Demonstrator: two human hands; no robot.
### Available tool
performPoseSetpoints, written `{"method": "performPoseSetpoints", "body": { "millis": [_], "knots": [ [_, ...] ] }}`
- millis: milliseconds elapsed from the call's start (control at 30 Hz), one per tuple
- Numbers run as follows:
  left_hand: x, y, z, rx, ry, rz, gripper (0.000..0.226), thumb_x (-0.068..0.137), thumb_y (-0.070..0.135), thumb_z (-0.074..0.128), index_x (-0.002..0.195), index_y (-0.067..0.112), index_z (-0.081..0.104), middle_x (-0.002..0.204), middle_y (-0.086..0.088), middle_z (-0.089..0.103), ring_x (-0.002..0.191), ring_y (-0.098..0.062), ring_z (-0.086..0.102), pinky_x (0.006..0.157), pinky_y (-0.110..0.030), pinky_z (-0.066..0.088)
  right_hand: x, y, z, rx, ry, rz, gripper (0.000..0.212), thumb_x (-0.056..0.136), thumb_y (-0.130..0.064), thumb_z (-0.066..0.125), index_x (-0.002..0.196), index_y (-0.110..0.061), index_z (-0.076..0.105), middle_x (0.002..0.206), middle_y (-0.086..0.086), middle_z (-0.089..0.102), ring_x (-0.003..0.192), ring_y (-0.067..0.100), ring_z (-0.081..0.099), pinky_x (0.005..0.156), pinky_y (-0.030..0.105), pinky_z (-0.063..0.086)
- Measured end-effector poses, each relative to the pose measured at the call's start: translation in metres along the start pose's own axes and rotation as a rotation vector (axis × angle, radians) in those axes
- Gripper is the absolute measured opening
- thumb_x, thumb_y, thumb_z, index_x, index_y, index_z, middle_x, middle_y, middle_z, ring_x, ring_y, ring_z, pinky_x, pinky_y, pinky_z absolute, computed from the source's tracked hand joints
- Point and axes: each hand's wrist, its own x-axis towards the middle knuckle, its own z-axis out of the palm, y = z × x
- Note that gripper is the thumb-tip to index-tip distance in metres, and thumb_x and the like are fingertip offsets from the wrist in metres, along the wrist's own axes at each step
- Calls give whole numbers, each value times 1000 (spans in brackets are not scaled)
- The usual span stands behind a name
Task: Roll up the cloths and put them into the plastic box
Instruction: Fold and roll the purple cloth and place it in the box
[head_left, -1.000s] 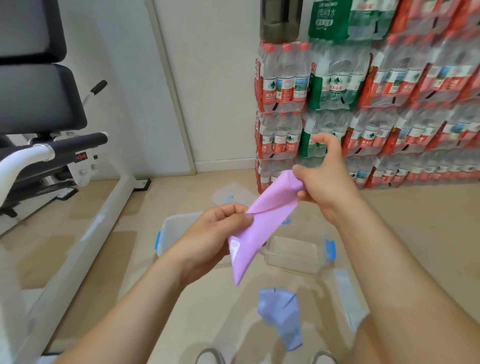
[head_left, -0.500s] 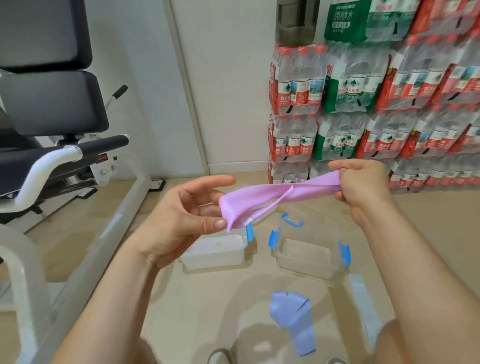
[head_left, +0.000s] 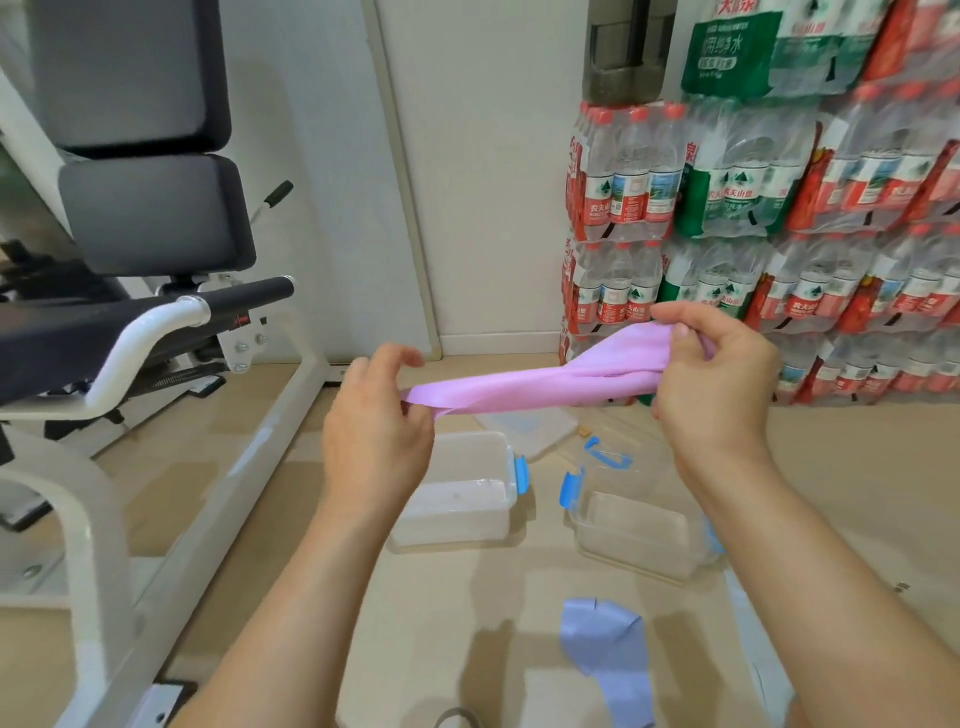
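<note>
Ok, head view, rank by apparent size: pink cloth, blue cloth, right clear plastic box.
Tied first: pink cloth and right clear plastic box, alike, cloth nearer the camera.
Smallest: blue cloth, cut by frame edge.

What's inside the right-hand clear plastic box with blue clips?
Nothing shows inside the clear plastic box with blue clips: the pale floor shows through its bottom. The right forearm covers its right end, so that corner cannot be checked. The pink cloth is held above.

We see a smooth pink cloth strip (head_left: 524, 387), a milky plastic box (head_left: 457, 525), a clear glossy plastic box (head_left: 639, 551), a matt pale-blue cloth (head_left: 608, 654) and a shiny beige floor (head_left: 831, 467)
</note>
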Motion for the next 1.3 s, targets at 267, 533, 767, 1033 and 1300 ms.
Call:
{"method": "performPoseSetpoints", "body": {
  "millis": [267,533,767,1033,1300],
  "knots": [
    [-4,8,-11,-957,-572,-397,41,81,6,55,116,23,63,77,4,63,67,-12,58,50,-22,42,10,6,-5,134,10,268,31,97,-7,43,95,-22,69,100,-6,60,54,13,53,39,20,46],
    [4,-14,-22,-1222,-612,-148,63,40,21,94,99,18,74,74,-1,69,71,-15,65,77,-26,52,17,13,-7,128,-103,359,32,94,-3,44,96,-20,71,82,1,60,49,12,34,36,18,28],
    [0,2,-20,-317,144,55,29,72,0,71,86,25,66,56,5,51,52,-11,47,54,-13,39,12,18,-5,-70,-163,290,30,95,-6,42,109,-18,67,84,-7,64,50,15,64,34,9,30],
    [-8,-4,-10,337,-267,39,27,86,24,47,113,28,51,76,-1,66,70,-30,61,64,-34,49,7,7,-4,-28,-116,81,33,94,-4,46,112,-19,69,108,-9,63,96,2,52,86,20,44],
    [-14,-13,-19,-5,-1091,-25,88,59,77,62,136,42,38,110,17,66,99,4,61,95,-26,48,-4,-5,-2,91,-647,-41,71,81,12,48,129,-39,49,114,20,66,72,20,53,66,31,41]
  ]
}}
